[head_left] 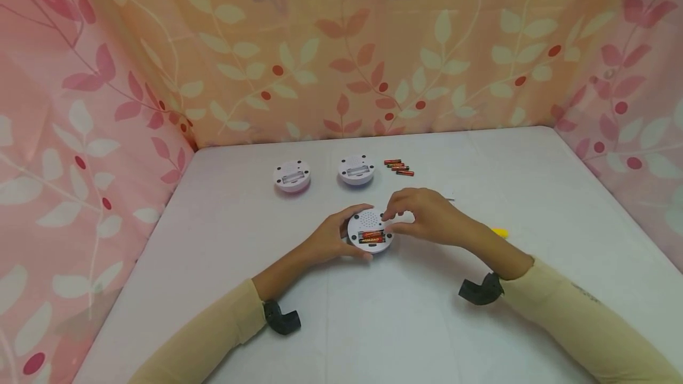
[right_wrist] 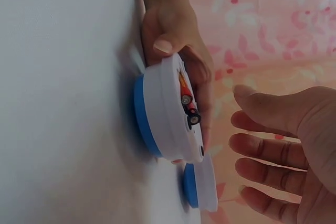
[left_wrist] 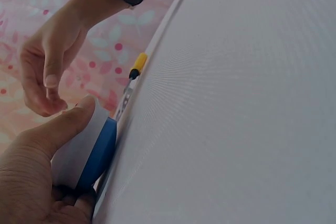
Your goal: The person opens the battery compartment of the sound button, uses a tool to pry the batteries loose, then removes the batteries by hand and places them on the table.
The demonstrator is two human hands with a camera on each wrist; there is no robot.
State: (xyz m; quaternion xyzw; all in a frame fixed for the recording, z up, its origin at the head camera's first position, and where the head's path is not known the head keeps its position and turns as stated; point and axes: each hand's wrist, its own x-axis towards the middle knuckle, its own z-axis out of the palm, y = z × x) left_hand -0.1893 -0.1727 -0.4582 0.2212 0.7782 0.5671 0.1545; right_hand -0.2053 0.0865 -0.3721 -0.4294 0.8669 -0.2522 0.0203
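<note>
My left hand [head_left: 328, 237] grips a round white-and-blue device [head_left: 368, 216] by its side, thumb and fingers round the rim. Its underside faces up, with a dotted speaker grille and dark feet. Two red-and-black batteries [head_left: 371, 237] lie in its uncovered battery compartment; in the right wrist view one battery end [right_wrist: 186, 99] sits higher than the other. Just over the device's right side is my right hand [head_left: 427, 216], its fingers loosely bent and apart from the batteries. Nothing shows between that hand's thumb and fingers [right_wrist: 252, 145].
Two similar devices, one at left [head_left: 291, 176] and one at right [head_left: 356, 170], stand farther back with uncovered compartments. Beside them lie several loose batteries [head_left: 398, 166]. A screwdriver with a yellow handle [left_wrist: 140, 61] lies to the right, partly hidden by my right arm in the head view.
</note>
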